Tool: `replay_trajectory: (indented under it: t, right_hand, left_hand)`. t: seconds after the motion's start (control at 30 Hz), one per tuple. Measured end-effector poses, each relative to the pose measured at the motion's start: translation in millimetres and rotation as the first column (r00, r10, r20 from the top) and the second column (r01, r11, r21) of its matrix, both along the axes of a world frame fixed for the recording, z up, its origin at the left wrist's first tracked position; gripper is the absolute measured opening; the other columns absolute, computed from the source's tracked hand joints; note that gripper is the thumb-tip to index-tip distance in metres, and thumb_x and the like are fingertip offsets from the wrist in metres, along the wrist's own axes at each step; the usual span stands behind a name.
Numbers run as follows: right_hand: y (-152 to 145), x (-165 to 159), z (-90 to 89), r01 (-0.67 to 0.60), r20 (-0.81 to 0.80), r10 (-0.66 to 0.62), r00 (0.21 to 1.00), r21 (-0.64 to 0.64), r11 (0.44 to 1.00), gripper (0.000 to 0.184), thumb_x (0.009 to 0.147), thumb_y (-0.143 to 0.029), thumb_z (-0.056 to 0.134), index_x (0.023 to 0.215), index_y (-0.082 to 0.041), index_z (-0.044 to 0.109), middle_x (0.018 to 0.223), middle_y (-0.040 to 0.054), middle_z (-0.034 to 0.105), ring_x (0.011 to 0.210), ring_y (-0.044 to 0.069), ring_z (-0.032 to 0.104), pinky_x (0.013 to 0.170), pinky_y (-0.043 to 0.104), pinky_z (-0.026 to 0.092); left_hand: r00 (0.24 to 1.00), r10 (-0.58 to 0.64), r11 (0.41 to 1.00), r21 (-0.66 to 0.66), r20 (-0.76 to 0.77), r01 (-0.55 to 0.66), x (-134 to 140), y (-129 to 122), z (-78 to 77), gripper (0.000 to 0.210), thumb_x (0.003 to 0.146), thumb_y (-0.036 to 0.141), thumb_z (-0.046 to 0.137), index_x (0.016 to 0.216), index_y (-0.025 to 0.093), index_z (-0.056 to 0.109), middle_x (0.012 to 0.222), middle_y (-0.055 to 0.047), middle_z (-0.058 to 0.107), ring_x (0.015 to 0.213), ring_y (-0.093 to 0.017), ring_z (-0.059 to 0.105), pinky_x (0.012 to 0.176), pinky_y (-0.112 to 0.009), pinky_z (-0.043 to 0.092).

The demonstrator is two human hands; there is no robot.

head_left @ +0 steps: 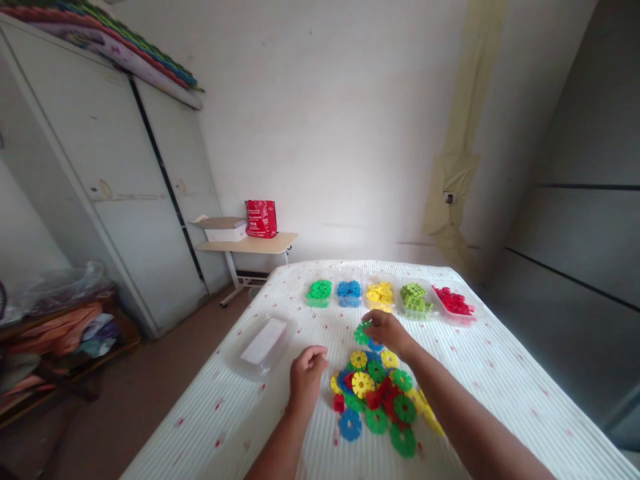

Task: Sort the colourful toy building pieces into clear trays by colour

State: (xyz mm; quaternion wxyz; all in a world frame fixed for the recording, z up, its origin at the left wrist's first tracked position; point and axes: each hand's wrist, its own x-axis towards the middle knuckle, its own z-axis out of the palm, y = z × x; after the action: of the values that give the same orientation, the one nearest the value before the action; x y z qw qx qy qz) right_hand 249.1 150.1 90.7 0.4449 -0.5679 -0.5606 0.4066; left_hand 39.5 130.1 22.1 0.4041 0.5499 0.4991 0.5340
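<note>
My right hand (387, 332) is closed on a green flower-shaped plastic disc (361, 332), above the far end of a mixed pile. A blue disc (375, 345) shows just below that hand. To the left of the pile, my left hand (307, 370) hovers or rests with loosely bent fingers, slightly apart, and nothing visible in them. The pile mixes yellow discs (363, 385), green discs (377, 420), blue discs (350, 425) and red pieces (387, 398). Some yellow pieces (427, 413) lie partly behind my right forearm.
Along the table's far side stand clear boxes with green pieces (319, 292), blue pieces (349, 292), yellow pieces (379, 293), light-green pieces (414, 298) and red pieces (454, 302). A clear plastic lid or tray (240, 347) lies left. Behind is a side table (270, 245) with a red bag (261, 219).
</note>
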Motion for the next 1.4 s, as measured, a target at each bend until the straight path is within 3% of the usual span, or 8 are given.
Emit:
replay_trajectory:
  t: [0.1,0.2,0.3,0.47,0.7,0.93,1.17,1.4]
  right_hand:
    - [41.7,-37.6,20.3,0.025,0.005,-0.025,1.000,0.006,1.000,0.020,0.057,-0.002,0.057,0.072,-0.015,0.057,0.042,-0.0087,0.048,0.035,0.006,0.046,0.037,0.017,0.034]
    - [78.9,-59.8,39.2,0.092,-0.039,-0.091,0.995,0.033,0.995,0.027,0.065,-0.006,0.056,0.089,-0.016,0.055,0.054,-0.0057,0.058,0.044,0.007,0.055,0.043,0.016,0.041]
    - [92.5,-65.6,45.6,0.151,-0.044,-0.149,0.988,0.037,0.988,0.024,0.066,-0.007,0.056,0.088,-0.015,0.055,0.061,-0.0023,0.061,0.048,0.008,0.058,0.045,0.018,0.044]
    - [62.6,-39.1,29.3,0.191,0.004,-0.192,0.981,0.083,0.978,0.010,0.063,-0.006,0.055,0.067,-0.015,0.055,0.053,-0.0035,0.057,0.046,0.009,0.058,0.043,0.017,0.042]
    - [-10.6,62.5,-1.2,0.294,0.073,-0.305,0.949,0.132,0.947,0.009,0.063,-0.023,0.053,0.068,-0.016,0.057,0.049,-0.0030,0.058,0.044,0.012,0.057,0.044,0.022,0.043]
    - [-64.2,151.4,-49.1,0.470,0.435,-0.490,0.756,0.163,0.868,0.024,0.066,-0.034,0.047,0.075,-0.018,0.062,0.049,-0.0023,0.060,0.044,0.014,0.055,0.051,0.024,0.041]
    - [-62.9,150.2,-55.4,0.463,0.600,-0.481,0.639,0.199,0.864,0.022,0.070,-0.028,0.045,0.080,-0.020,0.064,0.067,0.0013,0.067,0.063,0.016,0.060,0.057,0.023,0.040]
    - [-65.8,148.1,-57.6,0.398,0.644,-0.464,0.608,0.259,0.880,0.022,0.073,-0.026,0.043,0.080,-0.021,0.064,0.078,0.0025,0.069,0.073,0.017,0.062,0.064,0.023,0.042]
  left_hand:
    - [0.993,0.047,0.998,-0.045,0.106,-0.043,-0.8,-1.5,2.9,0.022,0.067,0.030,0.055,0.077,0.013,0.064,0.066,-0.004,0.066,0.060,-0.016,0.061,0.056,-0.025,0.047]
    - [0.987,0.063,0.996,-0.073,0.146,-0.053,-0.1,-2.3,5.1,0.021,0.066,0.029,0.056,0.075,0.012,0.065,0.066,-0.004,0.065,0.059,-0.015,0.060,0.057,-0.024,0.047]
    - [0.987,0.051,0.997,-0.073,0.153,-0.040,0.5,-1.4,3.7,0.021,0.066,0.030,0.056,0.075,0.013,0.065,0.067,-0.003,0.065,0.058,-0.014,0.060,0.058,-0.024,0.047]
    - [0.996,0.018,0.999,-0.038,0.093,-0.015,-1.8,2.3,-4.1,0.020,0.067,0.029,0.055,0.076,0.013,0.065,0.065,-0.003,0.065,0.059,-0.015,0.060,0.056,-0.023,0.047]
    - [0.999,-0.019,1.000,-0.003,-0.036,0.019,-2.6,2.0,-6.0,0.022,0.068,0.029,0.053,0.079,0.014,0.065,0.073,-0.005,0.068,0.067,-0.018,0.062,0.061,-0.026,0.047]
    - [0.967,-0.070,0.997,0.001,-0.246,0.072,9.1,6.0,-0.5,0.026,0.068,0.023,0.049,0.085,0.013,0.065,0.080,-0.006,0.068,0.074,-0.017,0.062,0.069,-0.026,0.047]
    - [0.881,-0.167,0.981,0.016,-0.443,0.193,41.0,12.2,16.8,0.035,0.065,0.023,0.058,0.097,0.019,0.067,0.093,-0.006,0.066,0.081,-0.018,0.059,0.079,-0.029,0.044]
    - [0.778,-0.156,0.970,0.055,-0.609,0.238,54.5,6.3,24.3,0.023,0.058,0.015,0.060,0.078,0.021,0.070,0.093,-0.005,0.063,0.093,-0.021,0.055,0.087,-0.030,0.039]
